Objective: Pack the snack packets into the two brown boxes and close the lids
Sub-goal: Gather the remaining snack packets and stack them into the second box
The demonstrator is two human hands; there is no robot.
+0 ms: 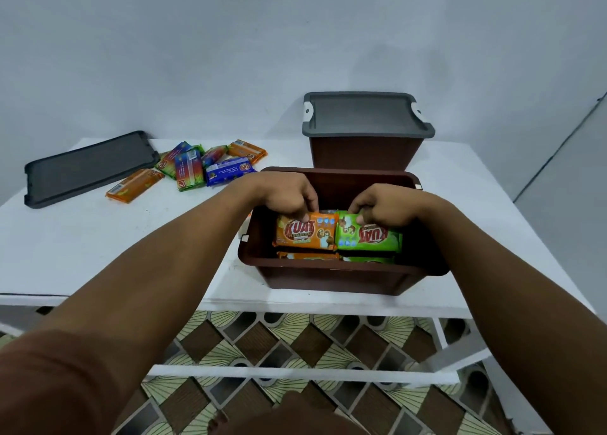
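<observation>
Near box (341, 277): brown, open, on the white table (82, 237); it is the landmark for all places below.
Left hand (285, 194): inside the near box at its left side, fingers pinched on the top edge of the orange packet (305, 234).
Right hand (381, 207): inside the near box at its right side, fingers pinched on the top edge of the green packet (371, 237).
Two held packets: side by side and touching, on top of other packets of the same colours, which show just under them.
Loose packets (197, 168): a small heap on the table, behind and to the left of the near box, not yet packed.
Loose lid (88, 168): dark grey, flat on the table, further left of the near box, beyond the heap.
Far box (361, 152): just behind the near box, its grey lid already on.
Handling of packets: probably light, with thin glossy film that can slip; the content seems brittle, so a hard squeeze could break it.
Where to hold: at the sealed end or along the long edges, with fingertips only, then press flat to keep the layer level.
Handling of lid: stiff plastic, best taken by both short ends.
Progress: judged about halfway or more; the heap and the lid remain.
</observation>
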